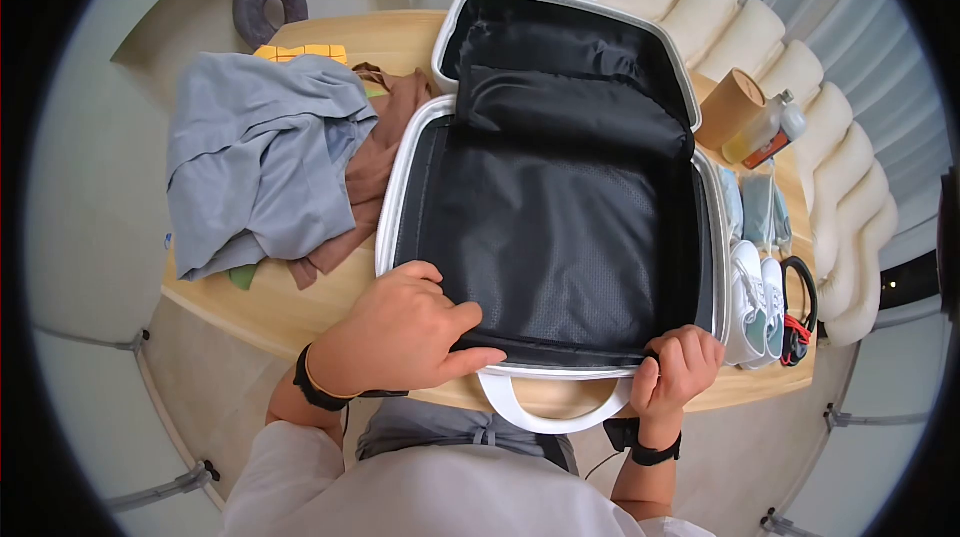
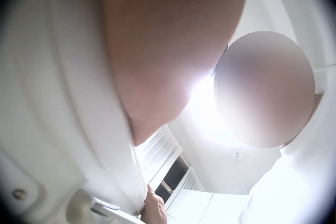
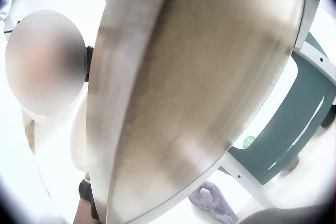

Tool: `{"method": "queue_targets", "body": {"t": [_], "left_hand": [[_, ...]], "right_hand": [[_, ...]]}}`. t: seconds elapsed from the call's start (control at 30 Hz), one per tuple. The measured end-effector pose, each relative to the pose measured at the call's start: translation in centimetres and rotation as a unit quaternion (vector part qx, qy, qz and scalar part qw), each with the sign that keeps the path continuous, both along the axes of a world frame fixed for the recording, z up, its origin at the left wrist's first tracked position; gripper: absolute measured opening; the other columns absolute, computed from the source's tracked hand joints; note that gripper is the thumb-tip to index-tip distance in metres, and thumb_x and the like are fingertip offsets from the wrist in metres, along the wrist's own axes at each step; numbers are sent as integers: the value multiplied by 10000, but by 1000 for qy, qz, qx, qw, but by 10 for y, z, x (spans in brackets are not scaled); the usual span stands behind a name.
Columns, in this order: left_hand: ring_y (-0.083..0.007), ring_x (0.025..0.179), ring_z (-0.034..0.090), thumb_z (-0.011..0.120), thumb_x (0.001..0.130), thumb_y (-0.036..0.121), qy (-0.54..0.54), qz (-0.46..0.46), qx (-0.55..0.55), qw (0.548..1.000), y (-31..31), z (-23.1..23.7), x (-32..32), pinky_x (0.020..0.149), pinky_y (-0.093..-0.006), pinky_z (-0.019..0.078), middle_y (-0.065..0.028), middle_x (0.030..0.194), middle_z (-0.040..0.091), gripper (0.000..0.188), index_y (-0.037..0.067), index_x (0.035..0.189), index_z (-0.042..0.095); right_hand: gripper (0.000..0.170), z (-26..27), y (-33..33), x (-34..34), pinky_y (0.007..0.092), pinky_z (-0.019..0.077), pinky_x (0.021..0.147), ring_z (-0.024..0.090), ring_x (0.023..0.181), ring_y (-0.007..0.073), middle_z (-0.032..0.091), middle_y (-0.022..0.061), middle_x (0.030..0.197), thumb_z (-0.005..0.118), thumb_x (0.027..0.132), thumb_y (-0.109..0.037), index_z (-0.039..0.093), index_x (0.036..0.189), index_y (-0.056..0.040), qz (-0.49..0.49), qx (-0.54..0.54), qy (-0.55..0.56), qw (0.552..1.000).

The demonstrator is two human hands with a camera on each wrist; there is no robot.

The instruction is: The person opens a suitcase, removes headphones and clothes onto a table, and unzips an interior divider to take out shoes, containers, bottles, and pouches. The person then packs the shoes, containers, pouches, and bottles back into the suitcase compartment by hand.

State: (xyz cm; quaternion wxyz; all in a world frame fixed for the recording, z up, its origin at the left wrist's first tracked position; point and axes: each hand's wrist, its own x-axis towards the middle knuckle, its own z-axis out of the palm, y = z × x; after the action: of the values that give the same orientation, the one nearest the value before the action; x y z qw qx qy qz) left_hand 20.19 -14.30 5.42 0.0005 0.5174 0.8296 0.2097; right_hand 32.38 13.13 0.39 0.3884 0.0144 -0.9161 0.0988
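A white hard-shell suitcase (image 1: 385, 227) lies open on a wooden table, its black lining spread flat inside and its lid tipped back. My left hand (image 1: 390, 327) holds the front left corner, with fingers bent over the rim and thumb along the front edge. At the front right corner my right hand (image 1: 682, 367) grips the rim, fingers curled over it. Between the hands, the white carry handle (image 1: 510, 407) sticks out toward my body. In the left wrist view, the suitcase's outer wall (image 2: 68, 87) stands close beside the hand.
Left of the suitcase are folded grey-blue clothes (image 1: 260, 167) and a brown garment (image 1: 375, 177). At the right stand white shoes (image 1: 745, 307), a black-and-red cable (image 1: 797, 332), a brown canister (image 1: 730, 107) and a bottle (image 1: 770, 132). A cream sofa (image 1: 845, 152) borders the table (image 1: 220, 307).
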Motion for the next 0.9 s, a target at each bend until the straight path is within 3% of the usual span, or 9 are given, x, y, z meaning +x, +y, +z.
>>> {"method": "queue_targets", "body": {"t": [0.1,0.4,0.47,0.5,0.6,0.67,0.73,0.83,0.9], "left_hand": [[-276,509,543,659,818,474,-24,-2,-48,999,2,4,0,806,-357,461,-122,489,528,477,46,628,562],[-292,470,439,689,789,477,-30,-27,-5,999,3,6,-3,661,-331,385,-94,462,471,488,56,597,532],[-292,486,455,713,764,447,-27,-16,-13,999,2,7,-3,693,-335,406,-93,465,463,456,52,609,548],[-292,486,455,713,764,447,-26,-31,-9,999,1,7,-4,693,-335,406,-93,465,463,456,52,609,548],[-297,517,479,725,745,407,-45,-38,14,998,3,5,-4,726,-347,424,-101,491,477,416,44,623,562],[-302,545,495,724,736,363,-45,0,30,999,5,5,-1,750,-359,436,-114,525,493,383,37,619,561],[-306,558,503,717,732,332,-35,-19,32,999,4,4,-1,741,-371,435,-124,550,506,360,29,616,559],[-322,558,488,701,738,315,-35,-22,47,998,2,0,-2,716,-385,426,-139,555,509,340,16,635,576],[-325,562,486,696,744,312,-31,-23,56,998,2,-2,-2,705,-387,423,-144,558,510,337,13,641,579]], "right_hand": [[410,1,0,-1,347,337,654,512,646,224,510,39,640,466,878,-409,530,615,-101,1,-2,2,1000],[334,3,3,3,341,354,676,546,689,219,541,36,669,520,851,-369,576,653,-106,-3,-2,-9,1000],[300,8,4,5,339,372,712,568,755,224,580,42,754,540,843,-357,619,725,-93,19,-15,-16,1000],[232,15,6,13,373,403,820,581,928,263,616,81,930,592,824,-304,645,835,-78,39,-43,-44,997],[173,33,31,34,427,388,931,538,1084,320,603,115,1071,641,801,-181,639,927,-63,-8,-100,12,995],[235,35,65,50,461,359,993,485,1177,347,582,132,1155,655,773,-56,628,1006,-55,-99,-82,13,992],[269,46,89,60,466,375,975,465,1190,348,577,122,1179,697,769,-72,632,1029,-61,-181,-31,-66,981],[327,39,112,76,448,387,961,475,1149,358,585,128,1154,739,755,-134,630,1052,-54,-210,1,-155,965],[358,32,122,80,410,435,883,518,1050,330,607,140,1039,766,738,-205,642,1030,-41,-141,-70,-236,959]]}}
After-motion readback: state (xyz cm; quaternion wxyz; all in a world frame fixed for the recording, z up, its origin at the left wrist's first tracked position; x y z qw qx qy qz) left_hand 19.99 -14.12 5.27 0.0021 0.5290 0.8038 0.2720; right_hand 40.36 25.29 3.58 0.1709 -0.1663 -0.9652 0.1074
